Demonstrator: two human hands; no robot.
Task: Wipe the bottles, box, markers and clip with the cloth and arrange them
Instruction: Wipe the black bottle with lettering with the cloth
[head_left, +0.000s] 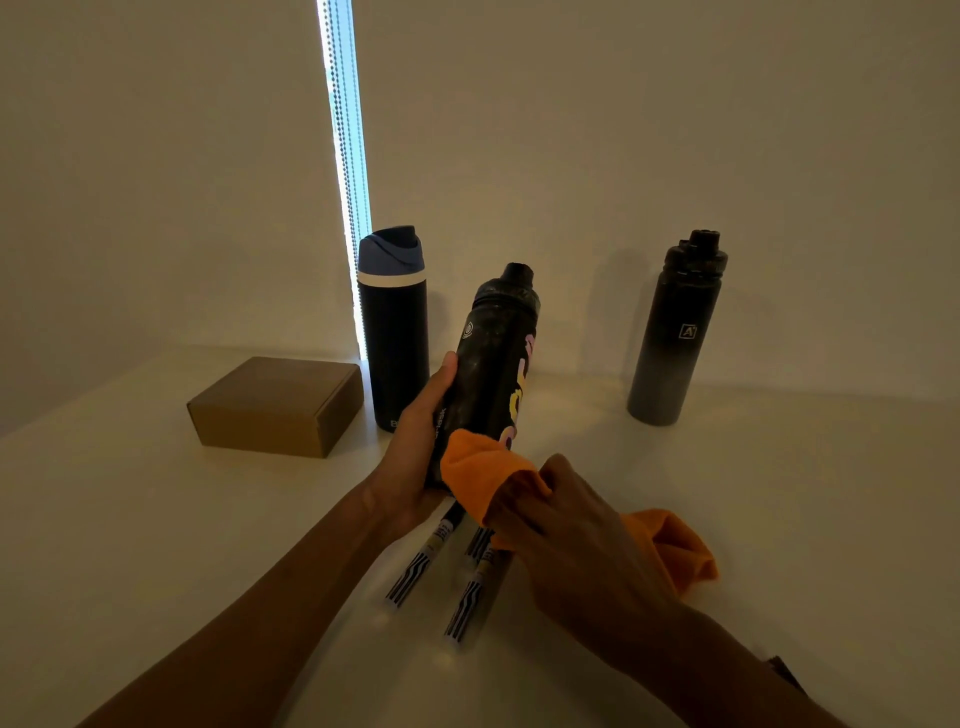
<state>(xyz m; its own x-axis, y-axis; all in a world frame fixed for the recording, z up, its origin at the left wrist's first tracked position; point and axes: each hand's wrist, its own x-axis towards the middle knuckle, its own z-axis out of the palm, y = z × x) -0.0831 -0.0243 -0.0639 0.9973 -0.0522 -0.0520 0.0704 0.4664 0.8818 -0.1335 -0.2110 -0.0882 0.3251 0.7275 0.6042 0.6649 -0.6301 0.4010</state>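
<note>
A closed cardboard box (275, 405) lies flat at the left of the white table (156, 519), just beside an upright blue-capped bottle (393, 338) that stands before a bright slit in the window blind (345, 156).

The person's left hand (415, 452) grips the lower barrel of a stickered black bottle (493, 364) at centre, fingers curled behind it and thumb laid up its near side. The bottle's long axis runs nearly vertical but tilts, cap pointing up and slightly right, away from the camera. Its base appears raised off the table, above the markers.

An orange cloth (488, 473) is pressed against the bottle's lower front. Below it, striped markers (415, 571) lie side by side on the table, their long axes running from the near edge up towards the bottle, far ends hidden under hand and cloth.

The right hand (582, 535) bunches the cloth in curled fingers, and a loose tail trails off to the right.

The bottle looks rigid and smooth-walled, probably slippery and weighty if filled, so a full wrap low on the barrel suits it. The cloth is soft and limp.

A black-to-grey bottle (670, 332) stands upright at the right, well apart. No clip can be made out.
</note>
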